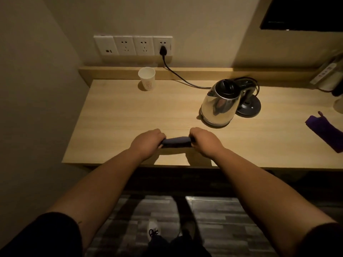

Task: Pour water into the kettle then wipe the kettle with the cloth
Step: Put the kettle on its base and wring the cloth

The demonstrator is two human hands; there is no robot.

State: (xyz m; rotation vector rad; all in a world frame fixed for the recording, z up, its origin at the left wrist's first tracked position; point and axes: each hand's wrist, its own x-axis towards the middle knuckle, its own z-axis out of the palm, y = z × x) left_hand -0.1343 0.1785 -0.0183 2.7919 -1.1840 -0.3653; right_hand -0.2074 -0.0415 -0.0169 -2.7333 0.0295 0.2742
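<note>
A steel kettle point(219, 106) with a black lid stands on the wooden desk point(130, 115), off its round black base point(249, 106), which lies just behind it to the right. A dark blue cloth point(176, 142), rolled or bunched into a short strip, is stretched between my two hands near the desk's front edge. My left hand point(146, 143) grips its left end and my right hand point(204, 141) grips its right end. Both hands are in front of the kettle and apart from it. A white paper cup point(146, 78) stands upright at the back left.
A black cord point(178, 75) runs from a wall socket point(163, 46) across the back ledge to the base. A purple cloth-like item point(326, 132) lies at the right edge. A power strip point(324, 74) and other items sit at the far right. The wall closes the left side.
</note>
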